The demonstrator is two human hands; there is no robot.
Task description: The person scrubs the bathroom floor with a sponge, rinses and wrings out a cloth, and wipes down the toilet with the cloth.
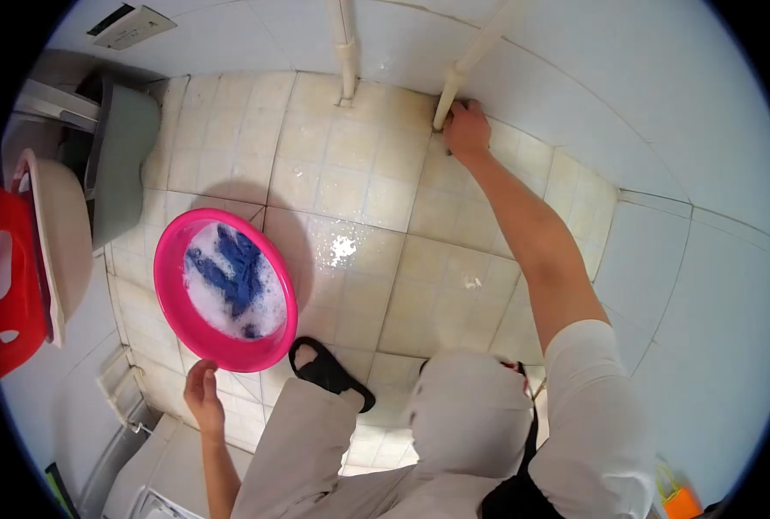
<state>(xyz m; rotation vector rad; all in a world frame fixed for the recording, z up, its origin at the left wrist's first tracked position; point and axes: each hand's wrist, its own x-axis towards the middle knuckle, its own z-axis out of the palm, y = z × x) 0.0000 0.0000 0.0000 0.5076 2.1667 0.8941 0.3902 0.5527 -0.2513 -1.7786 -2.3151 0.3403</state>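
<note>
Your left hand (203, 387) is hanging loosely half-curled, seemingly empty, by the pink basin (170, 277) on the floor; blue cloth (242, 268) is soaking inside. Your right hand (467, 130) is resting by the pipe (450, 86), can't tell grip. Wet-looking tiles (341, 251) could be causing slips.

1. A bright pink plastic basin (170, 285) sits open side up, just beyond the left hand (204, 400); whether they touch is unclear.
2. White suds (270, 304) froth inside it.
3. A blue cloth (239, 266) lies crumpled among them, past the rim nearest that hand.
4. A slim cream pipe (459, 74) slants down, its foot right beside the right hand (469, 131).
</note>
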